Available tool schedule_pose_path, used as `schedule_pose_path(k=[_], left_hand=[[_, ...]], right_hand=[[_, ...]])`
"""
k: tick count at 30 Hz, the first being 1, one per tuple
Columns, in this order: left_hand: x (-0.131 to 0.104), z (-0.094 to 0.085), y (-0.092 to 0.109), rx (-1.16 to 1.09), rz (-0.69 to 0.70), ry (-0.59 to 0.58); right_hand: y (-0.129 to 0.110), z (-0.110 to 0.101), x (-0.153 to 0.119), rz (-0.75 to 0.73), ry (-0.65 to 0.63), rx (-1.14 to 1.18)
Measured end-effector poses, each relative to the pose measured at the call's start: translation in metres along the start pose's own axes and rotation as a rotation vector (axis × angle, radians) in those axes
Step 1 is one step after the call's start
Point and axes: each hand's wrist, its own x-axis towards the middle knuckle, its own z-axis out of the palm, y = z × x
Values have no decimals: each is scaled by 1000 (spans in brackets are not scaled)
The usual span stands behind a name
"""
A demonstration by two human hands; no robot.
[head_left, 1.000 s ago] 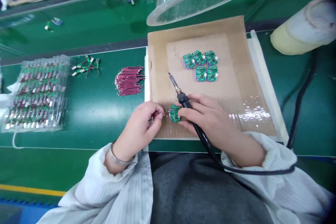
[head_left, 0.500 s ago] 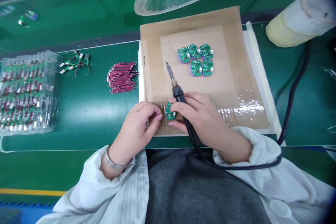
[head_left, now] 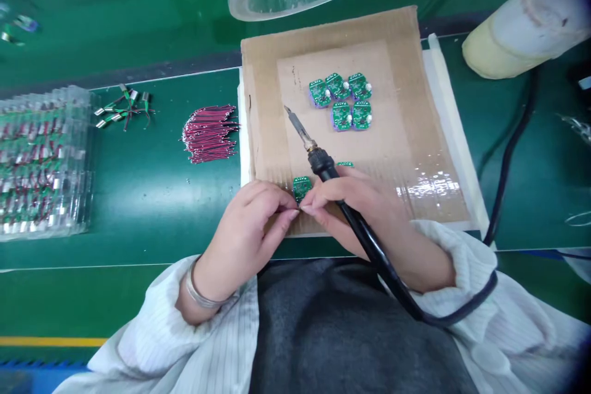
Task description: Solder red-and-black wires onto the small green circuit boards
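My left hand [head_left: 258, 218] is closed in a pinch at the lower edge of a small green circuit board [head_left: 301, 187]. A thin wire is in that pinch, mostly hidden by the fingertips. My right hand [head_left: 360, 209] holds a black soldering iron [head_left: 351, 212], its metal tip pointing up and left above the cardboard [head_left: 268, 148], away from the board. The thumb and forefinger of this hand also pinch close to the left fingertips, at the board's lower edge. Part of another green board [head_left: 345, 164] shows behind my right hand.
Several green boards [head_left: 341, 116] lie in two rows on the cardboard. Left of it are a pile of red-and-black wires [head_left: 210, 134], small metal parts with wires [head_left: 124, 108] and stacked clear trays [head_left: 83, 160]. A clear round hood [head_left: 240, 6] overhangs the back; a whitish cylinder [head_left: 503, 43] stands right.
The board between my hands has turned, and my right fingertips have moved from its right side to its lower edge, meeting the left ones. Another board has come into sight behind my right hand.
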Motion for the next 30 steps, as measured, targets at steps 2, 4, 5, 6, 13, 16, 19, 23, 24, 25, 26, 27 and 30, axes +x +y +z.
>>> schedule_pose_path(k=[2, 4, 5, 6, 13, 16, 19, 23, 24, 25, 26, 27, 30], left_hand=[[-4, 2, -2, 120, 144, 81], [-8, 4, -6, 223, 288, 151], [-9, 5, -8, 250, 329, 168], [-9, 5, -9, 256, 335, 173], [5, 8, -14, -21, 5, 3], [9, 9, -16, -89, -27, -34], [12, 11, -19, -119, -46, -53], [13, 13, -21, -136, -64, -46], [14, 14, -21, -138, -63, -43], [14, 14, -21, -139, -63, -39], [14, 14, -21, -138, -64, -39], [13, 14, -22, -138, -65, -39], [12, 15, -22, -140, -72, -39]], right_hand=[[-1, 1, 0, 43, 30, -11], [-2, 1, 0, 72, 45, -14], [-2, 0, 0, 76, 43, -17], [-2, -1, 0, 73, 37, -22], [7, -20, -7, 30, 14, -104], [11, -29, -13, 17, 22, -126], [10, -35, -16, 5, 23, -156], [3, -39, -16, 77, 42, -131], [1, -40, -15, 106, 58, -127], [0, -42, -15, 127, 65, -129], [-1, -44, -15, 135, 53, -140], [-2, -46, -15, 138, 38, -164], [-3, -54, -19, 135, 26, -260]])
